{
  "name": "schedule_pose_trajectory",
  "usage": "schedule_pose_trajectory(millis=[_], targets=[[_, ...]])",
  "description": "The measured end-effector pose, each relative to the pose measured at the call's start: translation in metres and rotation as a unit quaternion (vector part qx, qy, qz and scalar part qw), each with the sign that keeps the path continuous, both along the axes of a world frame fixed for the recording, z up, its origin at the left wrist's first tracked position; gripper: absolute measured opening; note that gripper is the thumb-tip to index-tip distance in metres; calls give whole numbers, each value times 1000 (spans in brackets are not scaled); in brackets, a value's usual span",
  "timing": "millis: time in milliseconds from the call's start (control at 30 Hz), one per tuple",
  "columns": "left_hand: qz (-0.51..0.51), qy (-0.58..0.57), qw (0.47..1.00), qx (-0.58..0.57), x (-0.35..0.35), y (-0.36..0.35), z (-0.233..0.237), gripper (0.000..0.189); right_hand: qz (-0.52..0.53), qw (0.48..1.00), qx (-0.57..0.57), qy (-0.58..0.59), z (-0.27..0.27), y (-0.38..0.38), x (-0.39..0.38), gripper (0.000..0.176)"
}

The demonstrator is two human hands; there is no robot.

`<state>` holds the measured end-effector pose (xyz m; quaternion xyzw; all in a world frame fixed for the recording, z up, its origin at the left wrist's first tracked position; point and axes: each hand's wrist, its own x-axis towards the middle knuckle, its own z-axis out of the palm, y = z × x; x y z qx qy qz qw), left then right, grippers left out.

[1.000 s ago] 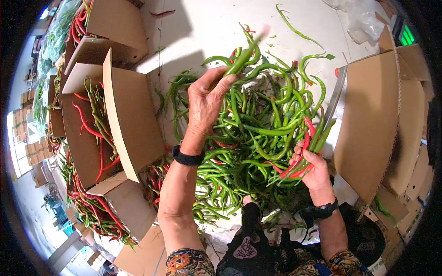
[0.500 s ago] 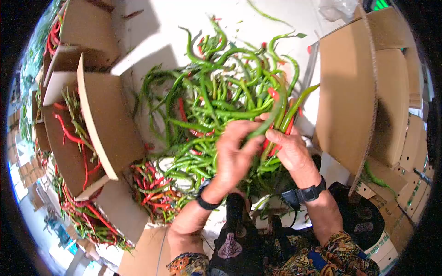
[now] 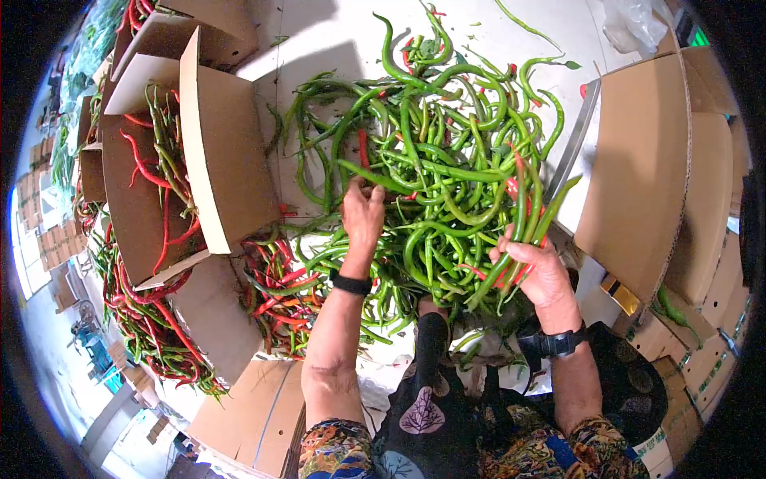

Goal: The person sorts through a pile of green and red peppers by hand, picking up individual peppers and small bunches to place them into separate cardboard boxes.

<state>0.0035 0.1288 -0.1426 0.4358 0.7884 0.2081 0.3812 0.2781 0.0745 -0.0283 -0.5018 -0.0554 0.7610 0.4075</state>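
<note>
A heap of long green chili peppers point(image 3: 471, 172), with a few red ones mixed in, lies on the white surface before me. My right hand point(image 3: 536, 267) is closed around a bunch of green and red chili peppers point(image 3: 523, 219), their ends sticking up past the thumb. At the heap's left side, my left hand point(image 3: 364, 214) has its fingers curled onto one long green chili pepper point(image 3: 373, 176). Its fingertips are partly hidden beneath that pepper. Mostly red chili peppers point(image 3: 279, 291) form a smaller pile left of my left wrist.
An open cardboard box point(image 3: 231, 152) holding red and green chilies stands at left. Another large cardboard box point(image 3: 638, 168) rises at right, beside a metal strip point(image 3: 576, 136). A clear plastic bag point(image 3: 634, 28) lies at the back right. Flattened cardboard point(image 3: 243, 407) is at lower left.
My left hand has left the bunch by my right hand and moved left onto a green pepper in the heap. My right hand still holds its bunch. The camera view has shifted.
</note>
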Motion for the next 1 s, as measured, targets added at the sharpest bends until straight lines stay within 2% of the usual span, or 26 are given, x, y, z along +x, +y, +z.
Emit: schedule_pose_trajectory(millis=[33,67,133,167,200,233,267,300,367,400,433,467,567,600,633,667,700,733,800,867,900,933,1000], targets=[[-8,-14,999,28,0,6,-6,29,6,1000,-14,2,-1,-1,-4,34],[62,-97,993,37,2,4,-3,27,11,1000,-17,1,0,-1,-8,35],[191,-262,944,59,15,6,16,22,15,1000,-20,-2,4,0,-11,36],[217,-265,935,93,25,2,36,17,19,1000,-12,-1,4,0,-10,37],[148,-179,963,139,30,-8,57,13,16,1000,3,-24,6,1,-11,37],[120,-137,977,110,41,-14,95,15,11,999,18,-46,8,3,-12,36],[-1,-9,973,229,40,-32,79,20,6,997,31,-68,9,4,-14,36],[-84,25,963,257,46,-40,90,23,25,997,34,-70,8,4,-12,40],[-163,-44,971,167,69,-54,115,31,49,995,44,-75,6,3,-16,42],[-245,-44,943,221,76,-57,112,33,59,994,50,-78,6,3,-20,43],[-284,-58,933,212,85,-59,115,35,25,995,74,-60,5,5,-27,44],[-322,-73,922,202,91,-59,123,37,48,995,42,-78,2,6,-27,43],[-386,-81,896,205,89,-38,134,34,8,998,-3,-59,-4,13,-20,39],[-408,-149,887,158,75,-30,130,29,-6,999,-12,-47,2,17,-18,37],[-335,-294,881,162,63,-15,123,24,-6,999,8,-49,13,23,-18,38],[-230,-256,926,154,51,3,129,22,36,996,1,-84,17,20,-9,44],[-118,-245,945,184,40,22,118,18,49,997,48,-44,26,21,-6,48],[-87,-122,975,162,23,39,94,12,63,994,94,-4,38,22,-4,52],[57,-240,949,198,14,61,61,13,85,994,57,-48,66,26,-10,57],[24,-103,963,247,11,72,53,17,159,986,32,-32,59,24,-7,62],[31,-38,973,226,18,79,61,21,248,967,35,-40,51,23,-4,66],[45,-52,979,194,13,88,33,31,332,941,47,-39,41,19,-8,59],[-26,74,994,79,11,109,-6,43,441,897,18,-28,31,16,-29,48]])
